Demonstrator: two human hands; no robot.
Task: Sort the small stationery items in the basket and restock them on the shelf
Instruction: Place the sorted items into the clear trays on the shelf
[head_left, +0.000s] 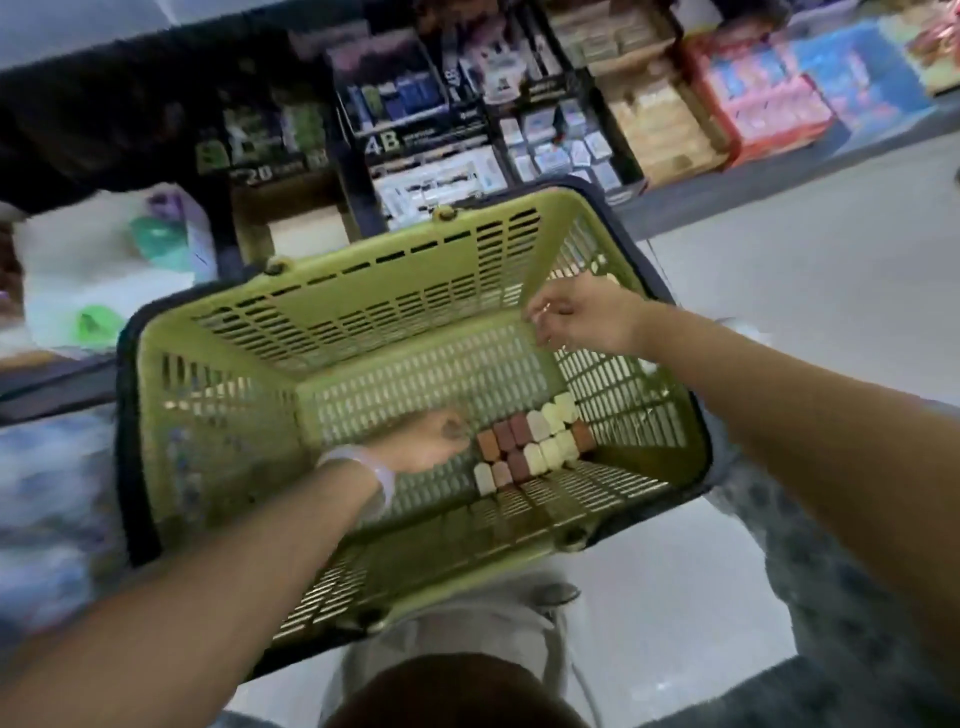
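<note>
I am reaching my left hand (434, 441) down onto the basket floor, low in the middle of the frame, its fingers curling against the near end of the cluster of small items (530, 441); blur is hiding whether they are closing on a piece, so I cannot tell. My right hand (576, 317) is hovering higher, right of centre, fingertips pinched narrow as if on something tiny, though I cannot make out what. I judge I am mid-sort, lining pieces up by colour before restocking. The items are looking like little matte blocks with pointed tops, in rust, brown and cream, packed in rows touching each other. The green basket (363, 312) is slotted moulded plastic with a dark rim. Next I will need a clean grip on one colour group, then a lift toward the shelf (467, 130) across the upper frame.
</note>
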